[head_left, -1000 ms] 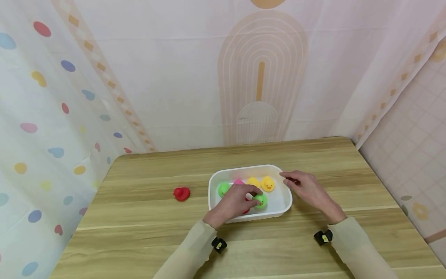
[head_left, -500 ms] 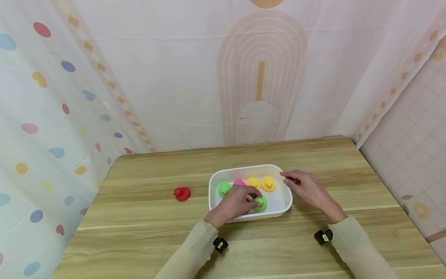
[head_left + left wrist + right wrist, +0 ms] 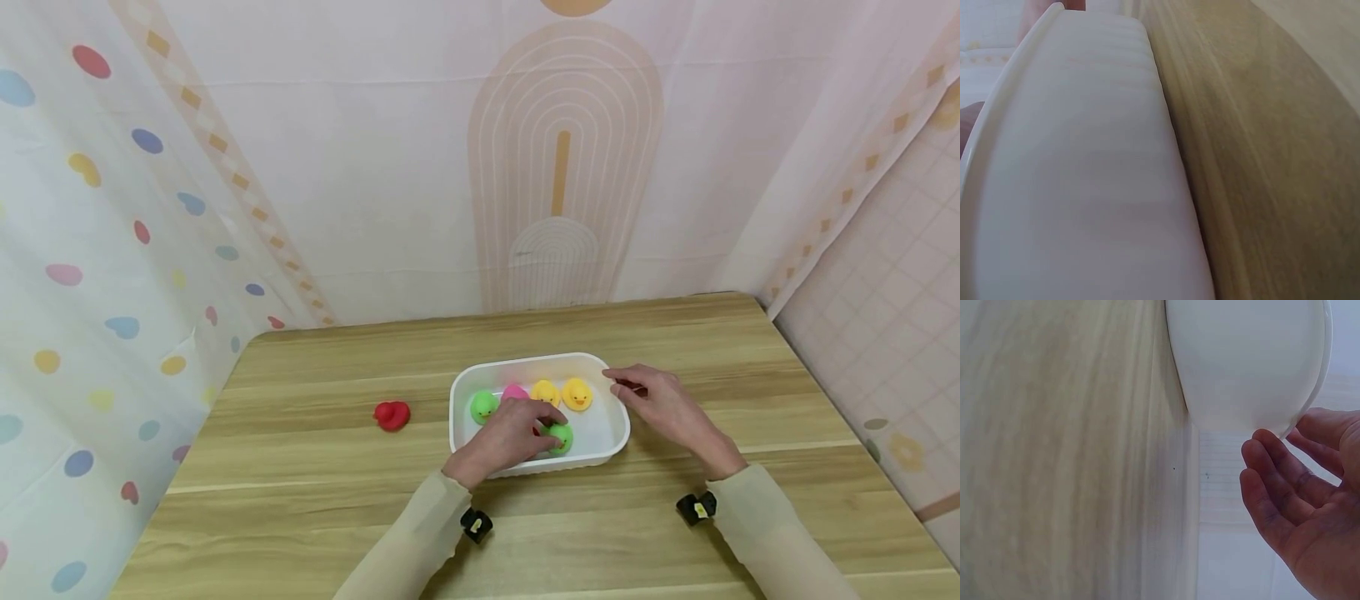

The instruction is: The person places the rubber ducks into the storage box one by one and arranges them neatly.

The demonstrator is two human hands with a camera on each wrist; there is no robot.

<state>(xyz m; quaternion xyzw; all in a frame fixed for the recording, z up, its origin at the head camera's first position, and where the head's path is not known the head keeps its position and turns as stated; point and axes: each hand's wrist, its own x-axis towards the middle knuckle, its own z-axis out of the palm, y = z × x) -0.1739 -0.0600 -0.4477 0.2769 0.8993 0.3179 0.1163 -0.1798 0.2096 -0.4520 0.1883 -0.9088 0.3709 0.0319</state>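
A white plastic tub (image 3: 611,446) stands on the wooden table. Inside it, my left hand (image 3: 506,437) pinches a green rubber duck (image 3: 562,437) between thumb and fingers. That hand partly covers a pink duck (image 3: 513,392), and only a sliver of something red shows beneath it. Another green duck (image 3: 483,405) and two yellow ducks, the left one (image 3: 545,392) and the right one (image 3: 577,393), sit along the tub's far side. My right hand (image 3: 667,406) grips the tub's rim at its right end; the right wrist view shows its fingers (image 3: 1266,469) at the rim.
A red duck (image 3: 392,415) lies by itself on the wooden tabletop (image 3: 315,483), left of the tub. Patterned curtains (image 3: 360,183) hang behind and beside the table. In the left wrist view the tub's ribbed side wall (image 3: 1085,156) fills much of the picture.
My left hand and the green duck under its fingers have shifted very slightly toward me inside the tub. My right hand stays on the rim.
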